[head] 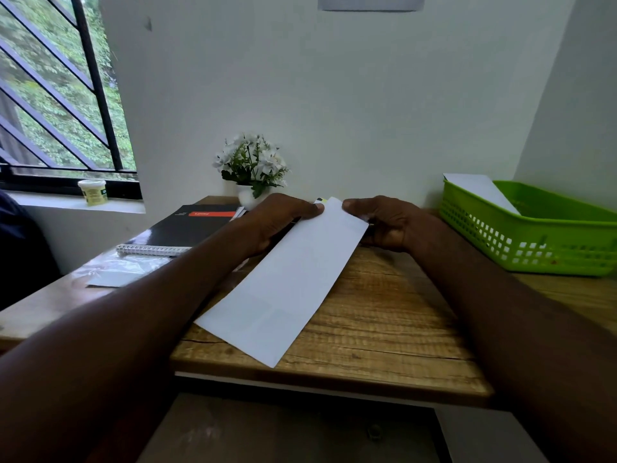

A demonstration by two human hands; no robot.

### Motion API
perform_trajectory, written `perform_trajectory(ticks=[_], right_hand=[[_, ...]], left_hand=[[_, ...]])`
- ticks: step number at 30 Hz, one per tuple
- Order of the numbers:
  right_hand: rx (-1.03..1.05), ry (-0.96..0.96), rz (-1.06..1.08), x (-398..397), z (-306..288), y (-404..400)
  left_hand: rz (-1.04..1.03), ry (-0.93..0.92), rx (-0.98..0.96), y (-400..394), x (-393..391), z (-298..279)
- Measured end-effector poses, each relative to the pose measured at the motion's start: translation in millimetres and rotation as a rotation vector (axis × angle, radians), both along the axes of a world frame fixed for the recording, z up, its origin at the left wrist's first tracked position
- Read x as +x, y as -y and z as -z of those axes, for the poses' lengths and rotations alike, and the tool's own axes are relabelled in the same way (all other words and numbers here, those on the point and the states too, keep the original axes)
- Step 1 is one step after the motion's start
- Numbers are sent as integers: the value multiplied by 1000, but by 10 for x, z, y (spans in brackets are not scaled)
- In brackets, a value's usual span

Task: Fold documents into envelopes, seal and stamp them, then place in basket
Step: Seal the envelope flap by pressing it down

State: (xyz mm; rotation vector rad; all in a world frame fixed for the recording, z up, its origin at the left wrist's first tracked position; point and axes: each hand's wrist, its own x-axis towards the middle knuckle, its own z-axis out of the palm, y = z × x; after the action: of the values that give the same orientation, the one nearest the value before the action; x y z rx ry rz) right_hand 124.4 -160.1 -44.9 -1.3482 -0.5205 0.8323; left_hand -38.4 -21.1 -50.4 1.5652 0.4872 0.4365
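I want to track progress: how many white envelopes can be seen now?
2. One envelope lies on the desk, held at its far end by both hands. One envelope leans inside the green basket; it may hide others.

Bare wooden desk [384, 315] lies open at 6 o'clock and between the envelope [283, 282] and the green basket [521, 242] at 3 o'clock. Obstacles: notebook [183, 228] and plastic sleeve [120, 269] at 9 to 10 o'clock, flower pot [250, 195] at 12 o'clock against the wall.
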Motion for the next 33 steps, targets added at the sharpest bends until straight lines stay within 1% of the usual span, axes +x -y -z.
perform_trajectory(ticks=[3, 6, 10, 12, 15, 18, 22, 26, 30, 33], right_hand=[[59, -15, 14, -36, -21, 4], [84, -59, -27, -43, -35, 9], [11, -93, -42, -21, -16, 9], [-19, -78, -59, -38, -15, 10], [2, -67, -81, -49, -24, 5], [8, -112, -84, -64, -42, 32], [-8, -111, -26, -44, -51, 59], [-30, -77, -59, -42, -40, 37], [8, -114, -79, -45, -54, 44], [-13, -148, -100, -29, -52, 52]], left_hand=[[-4, 7, -25, 16, 2, -6], [-20, 13, -8, 10, 4, -6], [-61, 46, 6, -21, 24, 4], [-77, 51, 17, -25, 36, 2], [-87, 44, 41, -10, 32, -23], [-80, 40, 39, 9, 16, -26], [-63, 50, 7, 2, 10, -24], [-53, 38, 2, 6, -7, -38], [-23, 23, 4, 28, -24, -45], [-32, 16, 23, 16, -27, -55]])
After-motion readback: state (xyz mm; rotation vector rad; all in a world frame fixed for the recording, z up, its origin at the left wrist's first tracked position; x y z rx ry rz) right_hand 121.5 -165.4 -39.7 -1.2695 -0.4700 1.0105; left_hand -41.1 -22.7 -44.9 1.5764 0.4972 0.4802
